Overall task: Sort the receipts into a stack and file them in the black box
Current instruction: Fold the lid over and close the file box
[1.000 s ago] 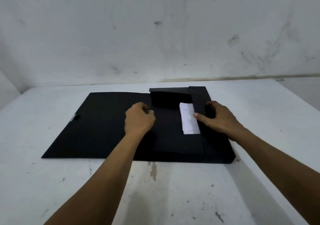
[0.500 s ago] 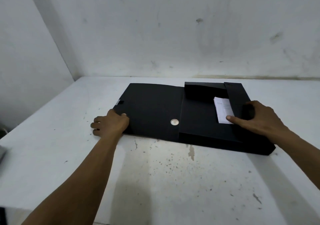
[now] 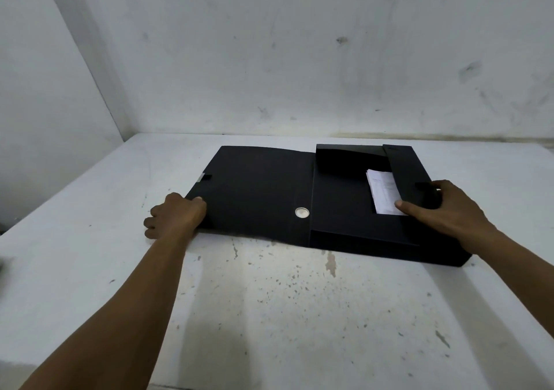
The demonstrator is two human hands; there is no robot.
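Since a second ago, the left hand [image 3: 177, 214] has left the box middle and now curls around the outer edge of the flat black lid flap [image 3: 254, 185]. Right hand [image 3: 443, 206], fingers spread, pins the white receipt stack [image 3: 382, 191] inside the black cardboard box [image 3: 344, 209]. Closing step: next, swing the flap over.

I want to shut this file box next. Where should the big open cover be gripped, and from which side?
Probably at the cover's free left edge, coming from the left, where the left hand already curls over its near corner. The cover lies flat on the table, hinged on its right to the box tray, so only that outer edge can be lifted and swung rightward over the receipts.
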